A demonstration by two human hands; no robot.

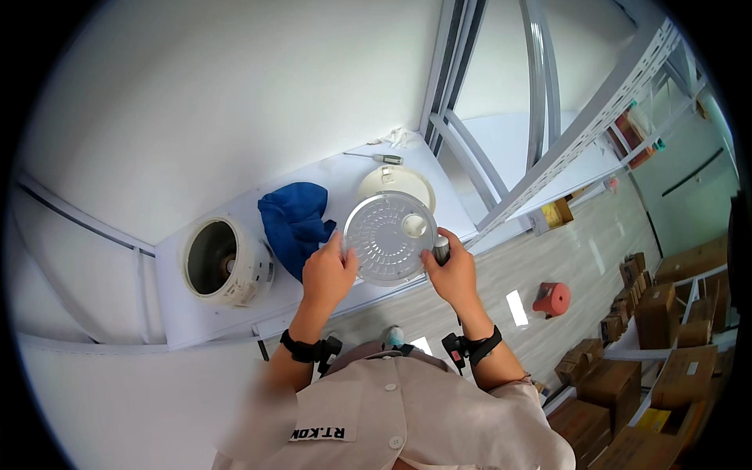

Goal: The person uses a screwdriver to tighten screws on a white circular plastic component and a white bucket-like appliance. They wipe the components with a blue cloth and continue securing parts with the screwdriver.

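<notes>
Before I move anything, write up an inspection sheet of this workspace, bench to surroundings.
Surface: white bench, carrying several items.
Work items: ridged round disc, held up; off-white round cover, partly hidden behind it; off-white drum, open end showing.
Clutter: crumpled blue cloth; screwdriver; white wad by the wall.
Hands: left hand and right hand grip opposite edges; silver cylinder by the right fingers, attachment unclear.
Cables: nothing seen.
Surroundings: red stool on the floor; cardboard boxes at right.

I'm in what looks like a workshop with storage: my bench (460, 217) bears a screwdriver (387, 159), metal framing (580, 129) stands beside it, and shelves (631, 355) of cardboard boxes (658, 315) fill my right.
</notes>
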